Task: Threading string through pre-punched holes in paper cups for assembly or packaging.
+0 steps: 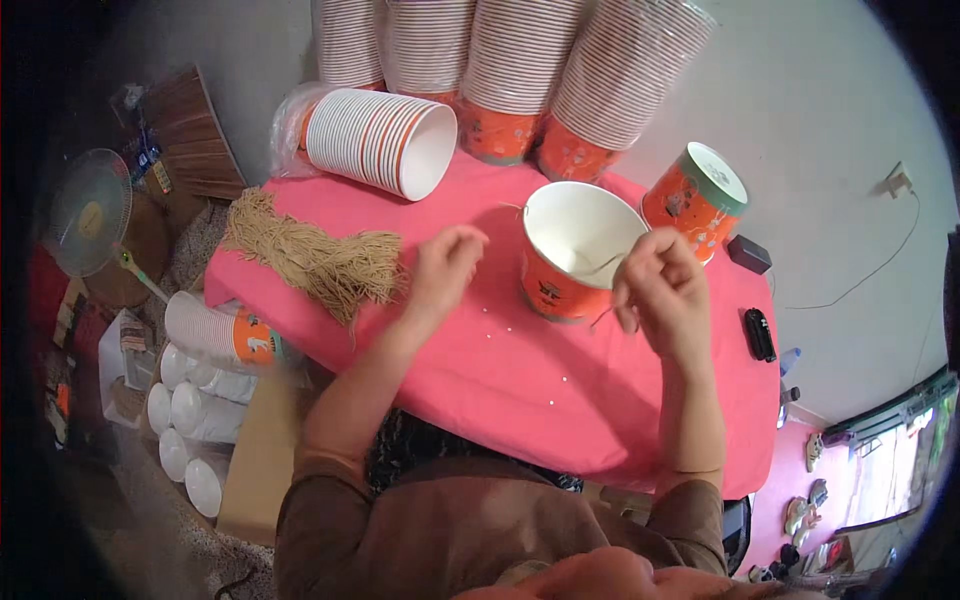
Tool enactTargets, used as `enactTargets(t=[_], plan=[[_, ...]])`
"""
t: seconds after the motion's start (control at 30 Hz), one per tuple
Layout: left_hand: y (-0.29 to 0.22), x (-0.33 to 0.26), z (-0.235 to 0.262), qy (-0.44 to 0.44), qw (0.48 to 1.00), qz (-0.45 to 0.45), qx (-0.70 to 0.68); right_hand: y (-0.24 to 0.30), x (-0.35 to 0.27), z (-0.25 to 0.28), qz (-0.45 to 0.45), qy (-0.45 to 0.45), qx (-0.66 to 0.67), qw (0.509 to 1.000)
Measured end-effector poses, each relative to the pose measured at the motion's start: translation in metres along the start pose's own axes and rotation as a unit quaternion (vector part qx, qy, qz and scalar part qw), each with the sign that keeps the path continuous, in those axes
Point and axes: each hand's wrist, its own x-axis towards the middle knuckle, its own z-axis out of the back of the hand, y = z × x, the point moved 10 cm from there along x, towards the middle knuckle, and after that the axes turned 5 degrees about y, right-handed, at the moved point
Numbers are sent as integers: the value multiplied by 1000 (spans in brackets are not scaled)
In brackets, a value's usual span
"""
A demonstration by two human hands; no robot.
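Note:
A white-lined paper bucket (545, 285), orange outside, stands upright on the pink-covered table. A bit of cord sticks out of its left side near the rim. At the bucket's right side, my right hand (668, 295) pinches a thin tan cord (604, 266), whose loose end hangs below the fingers. To the left of the bucket, my left hand (447, 272) hovers with loosely bent fingers and a gap at the thumb; nothing shows in it. Beyond that hand lies a bundle of cut tan cords (315, 258).
Tall nested bucket stacks (520, 70) line the back, with another stack (370, 140) on its side. An upside-down bucket (700, 200), a black box (749, 254) and a black object (759, 335) sit right. A carton (262, 440) with wrapped stacks stands left; white specks dot the cloth.

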Motion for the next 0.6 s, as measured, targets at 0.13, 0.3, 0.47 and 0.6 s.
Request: enactTargets(t=[0.13, 0.3, 0.47, 0.6], plan=[[-74, -65, -68, 50, 922, -333, 188, 12, 19, 14, 57, -2, 123, 991], [-95, -75, -121, 85, 853, -416, 305, 26, 12, 12, 144, 33, 156, 977], [-93, -50, -93, 75, 871, -377, 307, 30, 3, 26, 160, -1, 107, 981], [-108, -26, -47, 5, 880, -369, 300, 13, 14, 27, 100, 2, 115, 988]])
